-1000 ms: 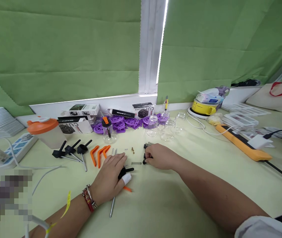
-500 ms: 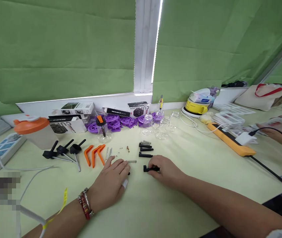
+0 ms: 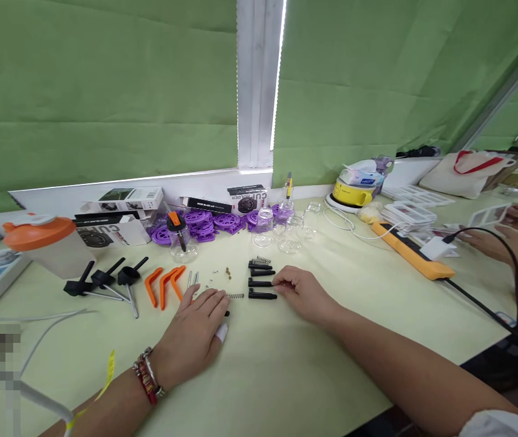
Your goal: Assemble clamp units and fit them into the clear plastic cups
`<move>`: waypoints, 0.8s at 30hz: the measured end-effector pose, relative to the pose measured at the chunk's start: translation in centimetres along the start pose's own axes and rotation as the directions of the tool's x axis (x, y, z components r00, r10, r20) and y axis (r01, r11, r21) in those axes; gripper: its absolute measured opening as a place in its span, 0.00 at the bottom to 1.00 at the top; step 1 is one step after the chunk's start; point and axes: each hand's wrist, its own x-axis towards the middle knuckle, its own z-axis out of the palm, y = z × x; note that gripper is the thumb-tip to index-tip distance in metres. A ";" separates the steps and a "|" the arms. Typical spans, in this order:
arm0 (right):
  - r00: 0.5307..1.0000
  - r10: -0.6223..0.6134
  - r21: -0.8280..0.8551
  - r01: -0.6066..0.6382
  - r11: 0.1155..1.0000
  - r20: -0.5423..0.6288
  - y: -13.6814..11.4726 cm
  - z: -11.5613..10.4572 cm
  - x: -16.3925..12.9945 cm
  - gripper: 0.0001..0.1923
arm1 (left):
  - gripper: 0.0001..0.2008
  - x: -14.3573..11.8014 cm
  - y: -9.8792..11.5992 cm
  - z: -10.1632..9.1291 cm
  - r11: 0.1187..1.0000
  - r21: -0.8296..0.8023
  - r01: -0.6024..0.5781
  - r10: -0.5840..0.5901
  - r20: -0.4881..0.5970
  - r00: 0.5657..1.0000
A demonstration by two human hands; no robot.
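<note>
My left hand [image 3: 190, 331] lies palm down on the pale green table [image 3: 286, 376], with a white bandage on the thumb. It covers a black part [image 3: 226, 314] whose tip shows between thumb and forefinger. My right hand [image 3: 302, 294] rests just right of a column of small black pieces [image 3: 261, 283]. Its fingertips touch the ends of the lower two and nothing is gripped. A small spring [image 3: 235, 296] lies between the hands. Two metal pins [image 3: 192, 278] and three orange levers [image 3: 163, 285] lie left of it.
Three black handles on rods [image 3: 99, 282], an orange-lidded shaker [image 3: 44, 240], boxes [image 3: 113, 221], purple parts [image 3: 204, 220] and glass jars [image 3: 263, 218] stand further back. An orange power strip [image 3: 408, 252] and a black cable [image 3: 514, 267] lie at right, by another person's hands [image 3: 490, 243].
My right hand carried a black piece toward me, then set it down as the lowest in the column. My left hand stayed over the black part. The view swung right.
</note>
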 end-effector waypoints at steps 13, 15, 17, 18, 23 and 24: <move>0.963 0.209 0.003 -0.212 0.977 0.170 1.1 -0.8 0.1 0.11 | 0.22 -0.1 -0.4 0.2 0.999 0.024 -0.033 0.033 -0.023 0.999; 0.974 0.165 -0.045 -0.160 0.986 0.156 0.8 -0.3 0.1 0.09 | 0.22 -0.1 -0.4 0.3 0.998 0.035 -0.043 0.044 -0.023 0.999; 0.982 0.131 -0.081 -0.121 0.989 0.139 0.5 0.1 0.1 0.07 | 0.21 -0.2 -0.5 0.4 0.998 0.044 -0.054 0.055 -0.026 0.998; 0.983 0.122 -0.087 -0.111 0.990 0.137 0.4 0.2 0.1 0.07 | 0.21 -0.2 -0.5 0.4 0.997 0.045 -0.057 0.059 -0.030 0.998; 0.981 0.101 -0.090 -0.087 0.992 0.165 -0.3 -0.1 -0.2 0.06 | 0.20 -0.2 -0.7 0.5 0.997 0.036 -0.062 0.063 -0.048 0.997; 0.979 0.098 -0.096 -0.082 0.992 0.176 -0.5 -0.1 -0.4 0.06 | 0.20 -0.2 -0.7 0.5 0.998 0.036 -0.061 0.063 -0.049 0.997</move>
